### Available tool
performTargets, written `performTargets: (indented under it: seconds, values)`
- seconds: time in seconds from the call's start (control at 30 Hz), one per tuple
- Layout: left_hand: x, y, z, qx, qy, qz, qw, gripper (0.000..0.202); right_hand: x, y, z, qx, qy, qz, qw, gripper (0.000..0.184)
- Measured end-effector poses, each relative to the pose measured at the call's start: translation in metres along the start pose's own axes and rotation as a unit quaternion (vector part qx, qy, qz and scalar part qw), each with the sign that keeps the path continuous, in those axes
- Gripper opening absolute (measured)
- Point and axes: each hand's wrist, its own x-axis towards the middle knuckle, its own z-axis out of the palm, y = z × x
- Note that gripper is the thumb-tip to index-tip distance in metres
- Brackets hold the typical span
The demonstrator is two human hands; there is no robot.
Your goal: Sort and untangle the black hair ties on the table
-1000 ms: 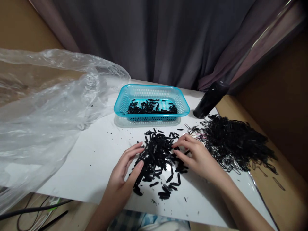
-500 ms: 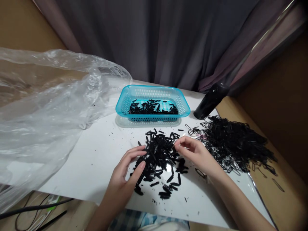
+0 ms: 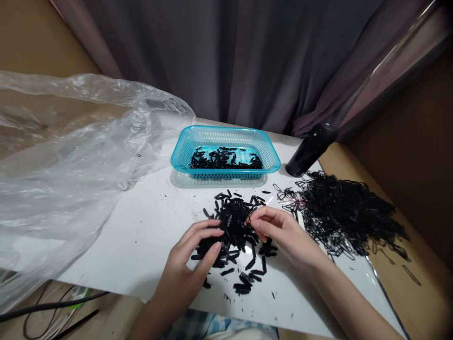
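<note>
A loose heap of short black strips (image 3: pixel 231 215) lies on the white tabletop between my hands. My left hand (image 3: pixel 189 252) rests at the heap's left side, its thumb and fingers apart with the tips touching the strips. My right hand (image 3: pixel 279 229) is over the heap's right side, thumb and fingertips pinched together. A thin black loop (image 3: pixel 248 219) shows at those fingertips, partly hidden by them. Behind the heap stands a blue perforated basket (image 3: pixel 179 163) with many similar black strips inside.
A large tangle of thin black loops (image 3: pixel 347 212) spreads over the right side. Behind it a dark cylinder (image 3: pixel 311 151) leans. Clear plastic sheeting (image 3: pixel 88 151) covers the left side. Cables (image 3: pixel 60 307) hang below the front left edge; a curtain (image 3: pixel 198 56) closes the back.
My right hand has moved slightly left and down over the heap, with a thin loop now visible at its fingertips. My left hand has shifted a little to the right.
</note>
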Motion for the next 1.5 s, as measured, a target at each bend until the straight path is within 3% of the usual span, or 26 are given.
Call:
performTargets:
  seconds: [0.23,0.43,0.6,0.7,0.77,0.83,0.9,0.93,0.97,1.07,1.13,1.2,1.27,1.37,1.5]
  values:
    - [0.001,0.000,0.007,0.112,0.009,0.125,0.986,0.010,-0.002,0.012,0.034,0.057,-0.072,0.044,0.995,0.032]
    - [0.001,0.001,0.006,0.129,-0.016,0.143,0.981,0.011,-0.003,0.016,0.037,0.016,-0.065,-0.043,0.997,0.018]
    - [-0.001,0.006,0.002,0.130,-0.040,0.125,0.983,0.013,-0.003,0.006,0.019,0.018,-0.037,-0.061,0.997,0.009]
    - [0.000,0.007,0.002,0.137,-0.037,0.104,0.984,0.015,-0.006,-0.007,-0.013,-0.017,0.092,-0.088,0.992,0.008]
    - [0.000,0.006,0.003,0.140,-0.028,0.094,0.985,0.015,-0.010,-0.015,-0.039,-0.097,0.263,-0.151,0.948,0.010]
    - [0.001,0.005,0.004,0.140,-0.020,0.087,0.986,0.016,-0.016,-0.021,-0.064,-0.243,0.430,-0.227,0.839,0.014]
    - [0.001,0.004,0.006,0.137,-0.017,0.080,0.987,0.020,-0.023,-0.025,-0.085,-0.407,0.514,-0.258,0.710,0.021]
    - [0.002,0.004,0.006,0.134,-0.016,0.077,0.988,0.022,-0.026,-0.026,-0.093,-0.455,0.529,-0.253,0.670,0.023]
    - [0.001,0.003,0.006,0.129,-0.016,0.076,0.989,0.023,-0.028,-0.026,-0.098,-0.486,0.529,-0.243,0.652,0.023]
    - [0.000,0.003,0.006,0.119,-0.015,0.070,0.990,0.021,-0.027,-0.024,-0.100,-0.504,0.476,-0.243,0.678,0.015]
    - [0.000,0.002,0.006,0.116,-0.011,0.066,0.991,0.017,-0.020,-0.019,-0.088,-0.501,0.419,-0.272,0.706,0.012]
    - [0.000,0.002,0.006,0.116,-0.006,0.061,0.991,0.015,-0.011,-0.010,-0.067,-0.497,0.335,-0.282,0.749,0.010]
    - [0.001,0.002,0.006,0.117,-0.002,0.061,0.991,0.014,-0.003,0.002,-0.042,-0.480,0.195,-0.263,0.814,0.020]
    - [0.002,0.002,0.006,0.116,0.003,0.062,0.991,0.013,0.002,0.016,-0.013,-0.525,0.053,-0.232,0.817,0.041]
    - [0.001,0.003,0.006,0.110,0.004,0.054,0.992,0.014,-0.003,0.010,-0.009,-0.493,-0.037,-0.208,0.844,0.028]
